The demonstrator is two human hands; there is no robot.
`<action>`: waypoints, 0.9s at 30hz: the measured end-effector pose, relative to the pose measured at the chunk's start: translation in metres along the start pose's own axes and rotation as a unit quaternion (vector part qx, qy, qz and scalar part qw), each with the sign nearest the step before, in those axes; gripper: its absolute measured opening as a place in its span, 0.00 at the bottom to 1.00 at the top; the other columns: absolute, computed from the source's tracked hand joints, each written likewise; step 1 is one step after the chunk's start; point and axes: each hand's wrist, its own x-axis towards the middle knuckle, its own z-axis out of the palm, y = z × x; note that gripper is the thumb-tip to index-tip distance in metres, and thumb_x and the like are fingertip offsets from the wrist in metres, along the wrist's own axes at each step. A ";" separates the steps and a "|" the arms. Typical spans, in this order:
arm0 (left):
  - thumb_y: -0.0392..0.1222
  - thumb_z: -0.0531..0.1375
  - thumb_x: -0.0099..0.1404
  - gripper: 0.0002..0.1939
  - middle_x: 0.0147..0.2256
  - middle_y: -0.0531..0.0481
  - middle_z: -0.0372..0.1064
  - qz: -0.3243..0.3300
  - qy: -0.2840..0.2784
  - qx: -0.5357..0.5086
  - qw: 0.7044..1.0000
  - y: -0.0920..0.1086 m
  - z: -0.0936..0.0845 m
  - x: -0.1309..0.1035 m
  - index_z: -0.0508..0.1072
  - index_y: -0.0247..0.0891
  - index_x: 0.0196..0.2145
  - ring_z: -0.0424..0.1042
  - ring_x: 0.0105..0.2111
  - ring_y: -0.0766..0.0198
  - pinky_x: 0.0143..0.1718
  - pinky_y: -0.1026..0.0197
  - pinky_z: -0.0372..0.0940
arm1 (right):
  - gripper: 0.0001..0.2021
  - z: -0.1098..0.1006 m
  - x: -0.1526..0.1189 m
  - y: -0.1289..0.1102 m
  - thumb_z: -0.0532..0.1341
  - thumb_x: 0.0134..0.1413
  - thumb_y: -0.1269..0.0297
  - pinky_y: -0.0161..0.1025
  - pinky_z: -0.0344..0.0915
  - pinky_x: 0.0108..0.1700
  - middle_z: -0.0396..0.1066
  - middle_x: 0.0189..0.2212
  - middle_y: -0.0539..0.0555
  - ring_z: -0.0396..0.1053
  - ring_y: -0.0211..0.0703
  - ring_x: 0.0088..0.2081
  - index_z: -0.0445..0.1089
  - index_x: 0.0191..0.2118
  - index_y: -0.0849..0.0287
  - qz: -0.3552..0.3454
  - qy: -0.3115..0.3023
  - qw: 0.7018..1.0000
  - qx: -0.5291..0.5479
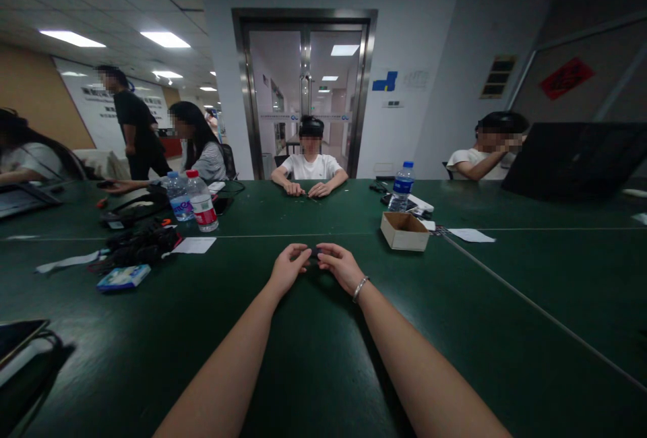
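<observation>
Nothing legible — the wall panel (94,98), glass door (334,135) and bottle labels (205,212) carry only blurred lettering.

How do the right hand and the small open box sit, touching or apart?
Apart. The head view shows a strip of green tabletop between the right hand and the small open box.
</observation>
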 end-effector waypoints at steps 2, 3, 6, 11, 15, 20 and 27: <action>0.50 0.60 0.55 0.16 0.31 0.46 0.69 -0.009 0.003 0.006 1.000 -0.002 0.000 0.001 0.70 0.33 0.35 0.69 0.28 0.65 0.24 0.67 0.62 | 0.19 0.000 0.000 0.000 0.71 0.32 0.67 0.31 0.66 0.29 0.67 0.30 0.52 0.67 0.34 0.27 0.72 0.37 0.62 0.000 0.000 1.000 0.000; 0.50 0.60 0.55 0.16 0.29 0.47 0.68 -0.001 0.002 0.011 1.000 -0.003 -0.001 0.002 0.70 0.33 0.33 0.69 0.27 0.66 0.24 0.67 0.62 | 0.19 0.000 0.000 0.000 0.71 0.32 0.68 0.30 0.66 0.29 0.67 0.31 0.52 0.68 0.34 0.27 0.72 0.37 0.62 0.000 -0.001 1.000 0.000; 0.48 0.61 0.54 0.14 0.31 0.48 0.68 0.043 -0.012 0.020 0.999 -0.001 -0.002 0.000 0.70 0.35 0.34 0.68 0.31 0.64 0.27 0.67 0.63 | 0.18 -0.001 0.000 0.000 0.71 0.33 0.68 0.30 0.66 0.29 0.68 0.30 0.52 0.68 0.34 0.27 0.72 0.37 0.62 -0.003 -0.005 1.000 0.002; 0.45 0.62 0.53 0.17 0.40 0.44 0.68 0.032 -0.019 0.009 0.999 0.003 -0.001 -0.002 0.69 0.36 0.40 0.69 0.35 0.62 0.31 0.64 0.65 | 0.18 -0.001 0.000 0.000 0.70 0.34 0.68 0.30 0.65 0.28 0.68 0.30 0.52 0.68 0.34 0.27 0.72 0.37 0.62 0.002 -0.006 1.000 0.007; 0.50 0.59 0.56 0.16 0.31 0.47 0.68 -0.002 -0.003 0.024 1.000 -0.001 -0.001 0.000 0.69 0.33 0.34 0.69 0.28 0.65 0.24 0.66 0.61 | 0.18 0.000 0.000 -0.001 0.70 0.33 0.69 0.30 0.65 0.28 0.68 0.30 0.52 0.68 0.34 0.27 0.72 0.37 0.62 0.005 -0.003 1.000 0.002; 0.47 0.63 0.52 0.17 0.36 0.46 0.68 0.058 -0.007 0.024 0.998 -0.002 0.000 0.000 0.69 0.36 0.38 0.69 0.33 0.63 0.28 0.66 0.63 | 0.19 0.000 -0.001 -0.002 0.70 0.34 0.68 0.29 0.65 0.28 0.68 0.29 0.52 0.67 0.34 0.26 0.72 0.37 0.63 0.003 -0.004 1.000 0.004; 0.48 0.56 0.58 0.13 0.30 0.48 0.67 0.013 0.009 0.059 0.998 -0.003 0.002 0.001 0.68 0.34 0.35 0.68 0.26 0.66 0.21 0.68 0.59 | 0.18 0.000 0.000 -0.001 0.71 0.33 0.68 0.29 0.64 0.27 0.68 0.30 0.52 0.68 0.34 0.26 0.72 0.36 0.62 0.005 -0.004 1.000 0.005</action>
